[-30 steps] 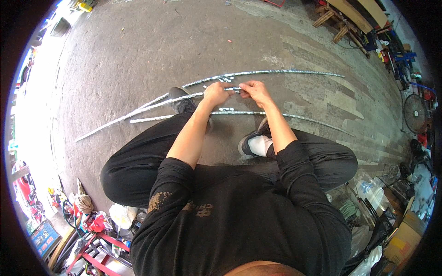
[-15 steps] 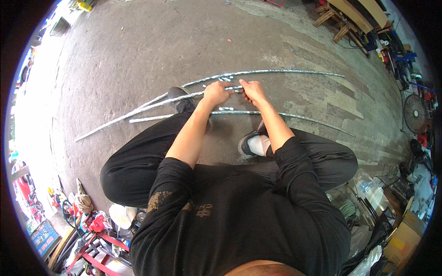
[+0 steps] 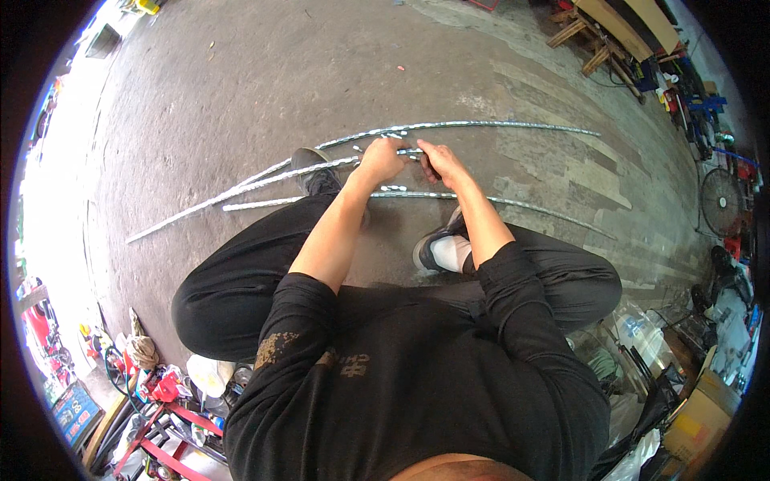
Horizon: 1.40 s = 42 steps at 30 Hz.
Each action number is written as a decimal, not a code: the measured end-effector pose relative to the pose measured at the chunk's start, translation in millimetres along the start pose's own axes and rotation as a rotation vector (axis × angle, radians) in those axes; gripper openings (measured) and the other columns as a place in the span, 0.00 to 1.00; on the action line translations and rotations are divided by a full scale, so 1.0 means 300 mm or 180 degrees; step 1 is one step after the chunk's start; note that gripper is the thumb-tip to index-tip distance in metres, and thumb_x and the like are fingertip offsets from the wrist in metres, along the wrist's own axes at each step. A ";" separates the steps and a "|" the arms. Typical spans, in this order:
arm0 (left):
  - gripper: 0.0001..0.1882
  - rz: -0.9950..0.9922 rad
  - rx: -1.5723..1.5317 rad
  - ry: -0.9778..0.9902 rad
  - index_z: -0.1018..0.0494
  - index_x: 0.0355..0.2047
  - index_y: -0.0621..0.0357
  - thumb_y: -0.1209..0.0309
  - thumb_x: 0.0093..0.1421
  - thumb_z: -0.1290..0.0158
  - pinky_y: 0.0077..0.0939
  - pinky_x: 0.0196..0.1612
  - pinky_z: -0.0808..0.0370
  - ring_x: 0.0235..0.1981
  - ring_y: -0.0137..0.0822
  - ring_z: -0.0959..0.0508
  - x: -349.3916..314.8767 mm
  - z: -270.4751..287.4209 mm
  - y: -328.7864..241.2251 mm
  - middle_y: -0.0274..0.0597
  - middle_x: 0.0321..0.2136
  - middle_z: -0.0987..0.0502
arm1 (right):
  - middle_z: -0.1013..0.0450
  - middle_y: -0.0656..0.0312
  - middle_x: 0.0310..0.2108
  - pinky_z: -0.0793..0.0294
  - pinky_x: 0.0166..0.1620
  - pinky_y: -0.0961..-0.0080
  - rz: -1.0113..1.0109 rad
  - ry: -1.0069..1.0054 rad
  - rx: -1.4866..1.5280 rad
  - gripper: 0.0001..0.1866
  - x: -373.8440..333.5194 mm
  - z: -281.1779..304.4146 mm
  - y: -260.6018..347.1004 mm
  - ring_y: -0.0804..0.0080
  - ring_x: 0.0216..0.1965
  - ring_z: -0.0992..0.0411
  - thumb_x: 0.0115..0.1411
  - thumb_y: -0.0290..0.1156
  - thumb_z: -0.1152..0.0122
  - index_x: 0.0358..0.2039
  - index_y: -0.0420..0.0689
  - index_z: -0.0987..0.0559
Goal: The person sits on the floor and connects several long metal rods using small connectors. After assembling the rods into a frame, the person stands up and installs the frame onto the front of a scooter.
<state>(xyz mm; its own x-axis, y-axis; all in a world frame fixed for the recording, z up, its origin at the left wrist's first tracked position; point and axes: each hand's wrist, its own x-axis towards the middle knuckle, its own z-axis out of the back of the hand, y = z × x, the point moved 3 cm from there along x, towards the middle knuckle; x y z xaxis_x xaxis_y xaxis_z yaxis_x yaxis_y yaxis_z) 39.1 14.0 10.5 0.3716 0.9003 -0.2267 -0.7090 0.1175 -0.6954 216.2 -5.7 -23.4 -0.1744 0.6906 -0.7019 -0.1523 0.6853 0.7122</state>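
Note:
My left hand (image 3: 382,160) is closed around a long silvery twisted metal rod (image 3: 265,183), which stretches away to the left over my left shoe. Just to its right, my right hand (image 3: 439,163) pinches the rod's short right end between thumb and fingers. Beyond my hands a similar twisted rod (image 3: 497,123) lies on the floor in a shallow curve. A third twisted rod (image 3: 281,202) lies on the near side, between my hands and my body. Small silvery pieces (image 3: 394,188) sit beside the near rod, and others are partly hidden by my left hand.
My left shoe (image 3: 309,160) and right shoe (image 3: 437,250) flank the work on the concrete floor (image 3: 265,80). A wooden stand (image 3: 585,48) is at the far right, with a black fan (image 3: 722,200) below it. Clutter and a cardboard box (image 3: 706,417) crowd the lower corners.
The held rod's left end has shifted slightly left and towards me. Both hands stay on the rod in nearly the same place.

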 end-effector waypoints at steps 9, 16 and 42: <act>0.17 0.0006 -0.0054 -0.0085 0.19 0.42 0.56 0.66 0.51 0.38 0.41 0.46 0.24 0.41 0.53 0.19 0.001 -0.006 0.006 0.54 0.37 0.18 | 0.31 0.62 0.20 0.34 0.21 0.73 0.0860 -0.0470 0.0099 0.19 0.009 -0.045 0.020 0.73 0.17 0.33 0.68 0.44 0.48 0.42 0.39 0.24; 0.18 0.0006 0.0000 -0.0117 0.19 0.42 0.54 0.66 0.50 0.37 0.41 0.46 0.24 0.40 0.53 0.19 0.004 -0.013 0.013 0.53 0.36 0.18 | 0.31 0.62 0.17 0.36 0.18 0.74 0.0883 -0.0470 0.0745 0.15 -0.004 -0.045 0.023 0.74 0.14 0.35 0.66 0.37 0.48 0.43 0.38 0.23; 0.19 0.0016 -0.0125 -0.0040 0.19 0.44 0.53 0.66 0.49 0.37 0.41 0.47 0.25 0.42 0.53 0.20 -0.004 0.003 0.002 0.53 0.39 0.19 | 0.30 0.64 0.23 0.36 0.20 0.76 0.0518 -0.0353 0.0519 0.16 0.013 -0.060 -0.006 0.76 0.18 0.34 0.67 0.40 0.47 0.41 0.39 0.22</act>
<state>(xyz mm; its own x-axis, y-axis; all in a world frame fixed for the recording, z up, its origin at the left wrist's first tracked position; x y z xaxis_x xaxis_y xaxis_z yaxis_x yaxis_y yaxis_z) 37.7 13.3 11.1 0.3602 0.9061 -0.2218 -0.6868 0.0966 -0.7204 198.2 -8.3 -27.0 -0.0746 0.8098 -0.5819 0.0295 0.5851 0.8104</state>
